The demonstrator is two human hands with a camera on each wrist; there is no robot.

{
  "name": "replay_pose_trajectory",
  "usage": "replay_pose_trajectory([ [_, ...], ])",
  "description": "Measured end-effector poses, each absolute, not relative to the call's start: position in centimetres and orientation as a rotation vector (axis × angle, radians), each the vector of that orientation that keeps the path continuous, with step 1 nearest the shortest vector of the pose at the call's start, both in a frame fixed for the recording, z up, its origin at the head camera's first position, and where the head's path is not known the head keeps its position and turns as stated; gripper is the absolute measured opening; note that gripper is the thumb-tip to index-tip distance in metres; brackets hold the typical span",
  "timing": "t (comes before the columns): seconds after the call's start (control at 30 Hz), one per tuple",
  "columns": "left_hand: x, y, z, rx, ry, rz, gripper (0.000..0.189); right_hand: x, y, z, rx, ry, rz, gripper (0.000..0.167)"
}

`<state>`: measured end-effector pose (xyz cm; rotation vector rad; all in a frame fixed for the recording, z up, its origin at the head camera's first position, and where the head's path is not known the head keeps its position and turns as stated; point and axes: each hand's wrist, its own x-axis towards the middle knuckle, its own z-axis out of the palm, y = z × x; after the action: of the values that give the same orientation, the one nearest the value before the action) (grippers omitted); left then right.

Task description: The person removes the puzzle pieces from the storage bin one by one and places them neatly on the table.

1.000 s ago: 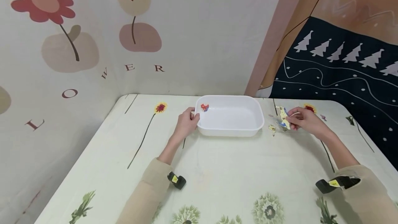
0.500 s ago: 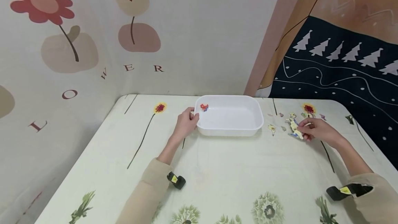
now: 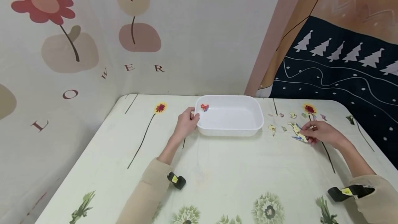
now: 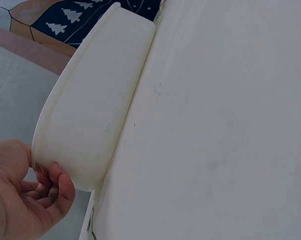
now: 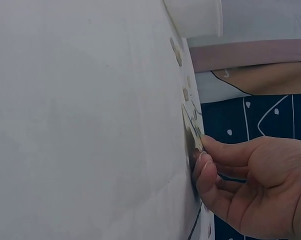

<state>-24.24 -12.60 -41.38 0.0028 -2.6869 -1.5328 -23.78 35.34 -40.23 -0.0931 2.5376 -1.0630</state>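
A white plastic tray [image 3: 230, 130] stands at the far side of the table. My left hand [image 3: 187, 123] pinches its left rim, and the left wrist view shows thumb and curled fingers [image 4: 49, 187] at that end. A small red and blue piece [image 3: 204, 107] lies inside, in the far left corner. Right of the tray, my right hand [image 3: 320, 132] pinches a flat, irregular pale yellow and blue cutout [image 3: 297, 131] by one end. In the right wrist view this thin cutout [image 5: 190, 127] is tilted close over the cloth, its far end low.
Several small flat pieces lie near the right hand, among them a yellowish one [image 3: 272, 129] beside the tray and another [image 3: 293, 115] just beyond the cutout. A flower-printed cloth [image 3: 217, 172] covers the table, with patterned hangings [image 3: 202, 44] behind.
My right hand has moved right and nearer to me with the cutout, uncovering small pieces on the cloth, and the cutout lies flatter now. The left hand and tray have stayed in place.
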Motion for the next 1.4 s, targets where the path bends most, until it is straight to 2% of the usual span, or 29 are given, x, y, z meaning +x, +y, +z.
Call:
replay_pose_trajectory([
  [0.5, -24.0, -12.8, -41.4, 0.006, -2.681, -1.551, 0.042, -23.5, 35.6, -40.2, -0.035, 2.686, -0.897, 0.031],
  [1.07, -24.2, -12.6, -41.3, 0.012, -2.687, -1.552, 0.042, -23.8, 33.5, -38.3, -0.162, 2.846, -0.865, 0.039],
  [1.4, -24.2, -12.5, -41.2, 0.043, -2.694, -1.541, 0.042, -24.9, 30.3, -37.9, -0.24, 3.01, -0.953, 0.029],
])
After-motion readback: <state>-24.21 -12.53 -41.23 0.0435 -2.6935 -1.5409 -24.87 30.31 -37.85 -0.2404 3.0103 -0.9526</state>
